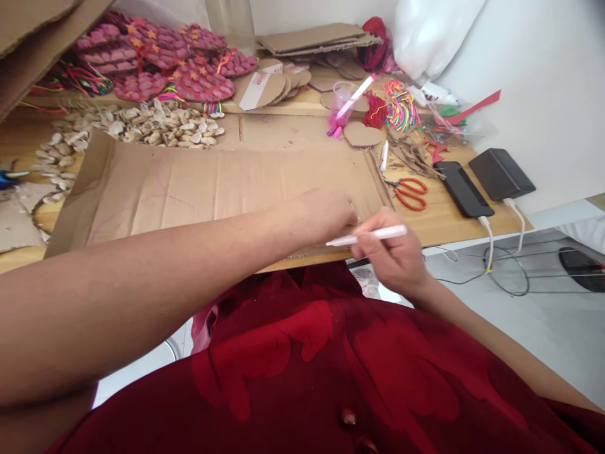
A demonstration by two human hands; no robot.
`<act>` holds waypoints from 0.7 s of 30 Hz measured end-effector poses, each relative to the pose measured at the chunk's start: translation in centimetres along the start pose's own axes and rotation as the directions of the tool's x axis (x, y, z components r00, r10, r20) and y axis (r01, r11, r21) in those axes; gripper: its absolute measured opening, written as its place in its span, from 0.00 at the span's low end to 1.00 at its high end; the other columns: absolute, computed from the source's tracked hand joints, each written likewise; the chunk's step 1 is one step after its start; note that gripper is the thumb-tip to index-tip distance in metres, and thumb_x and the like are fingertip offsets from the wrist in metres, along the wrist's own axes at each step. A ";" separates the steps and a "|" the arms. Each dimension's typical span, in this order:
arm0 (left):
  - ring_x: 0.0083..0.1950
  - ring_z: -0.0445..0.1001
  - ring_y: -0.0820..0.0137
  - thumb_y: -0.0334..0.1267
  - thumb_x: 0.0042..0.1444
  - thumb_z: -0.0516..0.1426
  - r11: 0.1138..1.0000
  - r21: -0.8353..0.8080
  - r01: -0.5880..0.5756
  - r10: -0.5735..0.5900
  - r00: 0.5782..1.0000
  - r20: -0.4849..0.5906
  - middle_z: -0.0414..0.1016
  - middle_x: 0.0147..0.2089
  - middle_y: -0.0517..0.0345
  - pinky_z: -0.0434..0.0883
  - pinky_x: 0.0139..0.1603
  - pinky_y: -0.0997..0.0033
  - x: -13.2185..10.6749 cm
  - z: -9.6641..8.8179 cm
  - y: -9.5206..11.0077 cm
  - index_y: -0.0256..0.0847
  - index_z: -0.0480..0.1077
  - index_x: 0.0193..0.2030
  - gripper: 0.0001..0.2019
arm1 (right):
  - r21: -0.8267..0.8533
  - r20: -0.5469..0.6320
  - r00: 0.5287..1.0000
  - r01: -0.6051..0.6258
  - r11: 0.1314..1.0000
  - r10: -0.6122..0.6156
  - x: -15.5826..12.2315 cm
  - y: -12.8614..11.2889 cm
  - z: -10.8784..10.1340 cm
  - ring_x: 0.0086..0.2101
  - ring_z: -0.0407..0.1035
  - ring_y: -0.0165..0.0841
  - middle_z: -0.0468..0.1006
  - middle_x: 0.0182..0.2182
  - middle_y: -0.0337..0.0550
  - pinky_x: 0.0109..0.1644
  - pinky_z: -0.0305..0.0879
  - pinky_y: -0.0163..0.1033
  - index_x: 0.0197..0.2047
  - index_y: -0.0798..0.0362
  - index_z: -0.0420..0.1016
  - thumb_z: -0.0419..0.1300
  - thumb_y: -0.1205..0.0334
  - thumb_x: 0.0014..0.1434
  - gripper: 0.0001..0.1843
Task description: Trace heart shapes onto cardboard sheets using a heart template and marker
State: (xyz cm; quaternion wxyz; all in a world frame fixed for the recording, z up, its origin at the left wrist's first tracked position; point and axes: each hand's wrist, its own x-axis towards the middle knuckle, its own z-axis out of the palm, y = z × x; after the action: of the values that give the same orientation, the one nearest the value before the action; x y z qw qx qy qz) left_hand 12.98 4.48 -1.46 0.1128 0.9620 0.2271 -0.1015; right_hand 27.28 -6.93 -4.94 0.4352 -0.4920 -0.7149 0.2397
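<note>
A white marker pen (390, 232) is gripped in my right hand (394, 255), between thumb and fingers, its tip pointing left. My left hand (326, 211) is curled over the near right part of a flat cardboard sheet (265, 176), close beside the right hand. Its fingers are bent and partly turned away, so whatever they hold is hidden. Faint purple curved lines run across the left part of the sheet. My left forearm lies across the sheet's near side.
Pistachio-like shells (165, 126) are heaped behind the sheet. Orange-handled scissors (411, 192), a black phone (463, 189) and a dark box (501, 173) with cables lie right. Pink decorated pieces (198, 82), cardboard discs (262, 88) and colourful thread (401, 106) sit at the back.
</note>
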 end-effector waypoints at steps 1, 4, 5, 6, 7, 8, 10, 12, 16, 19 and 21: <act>0.46 0.80 0.65 0.37 0.66 0.55 1.000 0.024 0.001 -0.001 1.000 0.004 0.83 0.49 0.54 0.67 0.37 0.71 0.0 0.1 -0.1 0.48 0.82 0.49 0.13 | 0.054 -0.089 0.995 -0.033 0.998 0.037 0.0 0.2 -0.4 0.24 0.67 0.31 0.72 0.25 0.36 0.30 0.64 0.41 0.37 0.47 0.68 0.56 0.52 0.73 0.12; 0.50 0.80 0.64 0.35 0.68 0.53 0.999 0.035 0.011 -0.010 0.999 -0.046 0.82 0.53 0.53 0.68 0.40 0.71 0.0 0.6 -0.3 0.46 0.78 0.56 0.16 | 0.184 -0.305 0.942 -0.088 0.979 0.142 0.4 0.8 -1.3 0.22 0.68 0.32 0.71 0.21 0.33 0.28 0.66 0.41 0.43 0.45 0.67 0.56 0.44 0.72 0.14; 0.52 0.79 0.64 0.34 0.68 0.52 1.000 0.026 0.018 -0.016 0.998 -0.068 0.81 0.55 0.53 0.69 0.42 0.71 0.0 0.8 -0.4 0.46 0.76 0.58 0.17 | 0.198 -0.336 0.927 -0.105 0.975 0.168 0.6 1.0 -1.4 0.22 0.69 0.33 0.72 0.22 0.33 0.28 0.67 0.42 0.44 0.44 0.66 0.56 0.42 0.71 0.15; 0.54 0.79 0.64 0.33 0.69 0.51 1.000 0.017 0.019 -0.017 0.997 -0.081 0.81 0.57 0.53 0.69 0.43 0.71 -0.1 0.8 -0.4 0.46 0.74 0.61 0.18 | 0.197 -0.351 0.918 -0.123 0.973 0.187 0.7 1.1 -1.5 0.23 0.71 0.34 0.73 0.22 0.35 0.29 0.69 0.43 0.45 0.44 0.66 0.54 0.41 0.72 0.16; 0.55 0.79 0.64 0.33 0.69 0.51 1.000 0.011 0.017 -0.016 0.996 -0.087 0.80 0.58 0.53 0.69 0.44 0.71 -0.1 0.8 -0.3 0.46 0.72 0.63 0.19 | 0.180 -0.353 0.915 -0.139 0.974 0.196 0.9 1.3 -1.5 0.25 0.73 0.35 0.76 0.24 0.37 0.31 0.71 0.44 0.46 0.44 0.66 0.53 0.41 0.72 0.16; 0.55 0.79 0.63 0.33 0.70 0.50 1.000 0.007 0.023 -0.022 0.996 -0.088 0.80 0.58 0.52 0.69 0.44 0.70 -0.2 0.7 -0.3 0.46 0.71 0.63 0.19 | 0.146 -0.346 0.918 -0.148 0.978 0.191 1.0 1.5 -1.5 0.28 0.75 0.36 0.78 0.27 0.39 0.34 0.73 0.45 0.47 0.44 0.67 0.53 0.42 0.73 0.15; 0.53 0.80 0.64 0.34 0.71 0.49 0.999 0.006 0.040 -0.039 0.996 -0.081 0.80 0.56 0.51 0.69 0.44 0.70 -0.4 0.6 -0.1 0.44 0.71 0.61 0.17 | 0.026 -0.312 0.941 -0.130 0.991 0.132 1.2 1.9 -1.5 0.35 0.77 0.37 0.81 0.36 0.44 0.41 0.75 0.47 0.46 0.46 0.69 0.55 0.48 0.72 0.11; 0.49 0.80 0.65 0.34 0.72 0.47 0.999 0.001 0.036 -0.036 0.996 -0.080 0.80 0.52 0.51 0.69 0.43 0.70 -0.5 0.4 0.1 0.42 0.72 0.60 0.17 | -0.117 -0.219 0.972 -0.114 0.987 0.086 1.4 2.5 -1.5 0.42 0.77 0.39 0.81 0.43 0.46 0.48 0.74 0.49 0.45 0.47 0.71 0.60 0.56 0.68 0.06; 0.47 0.79 0.64 0.36 0.72 0.49 1.000 0.015 -0.002 0.003 0.998 -0.068 0.80 0.51 0.49 0.68 0.41 0.70 -0.4 0.2 0.1 0.39 0.74 0.57 0.15 | -0.257 -0.034 0.986 -0.164 0.952 0.160 1.9 3.2 -1.7 0.45 0.75 0.42 0.80 0.47 0.47 0.49 0.70 0.50 0.47 0.48 0.66 0.68 0.62 0.57 0.18; 0.47 0.78 0.65 0.37 0.72 0.50 0.999 0.025 -0.026 0.027 0.999 -0.021 0.79 0.54 0.51 0.67 0.40 0.70 -0.6 -0.1 -0.2 0.41 0.76 0.54 0.14 | -0.306 0.054 0.977 -0.180 0.935 0.206 2.3 3.2 -1.9 0.42 0.73 0.41 0.79 0.47 0.46 0.46 0.67 0.46 0.46 0.47 0.63 0.71 0.63 0.54 0.22; 0.46 0.78 0.66 0.35 0.71 0.51 0.999 0.021 -0.043 0.043 0.999 0.028 0.79 0.55 0.53 0.66 0.39 0.70 -0.8 -0.5 -0.5 0.42 0.77 0.53 0.14 | -0.339 0.097 0.974 -0.163 0.927 0.206 2.5 3.1 -2.0 0.41 0.72 0.40 0.78 0.44 0.44 0.43 0.64 0.44 0.44 0.47 0.63 0.70 0.63 0.55 0.20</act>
State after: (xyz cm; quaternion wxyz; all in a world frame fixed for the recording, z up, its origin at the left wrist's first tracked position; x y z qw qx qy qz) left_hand 12.15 4.68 -0.89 0.1079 0.9663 0.2036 -0.1150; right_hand 30.19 -3.54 -5.34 0.2748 -0.6059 -0.7223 0.1890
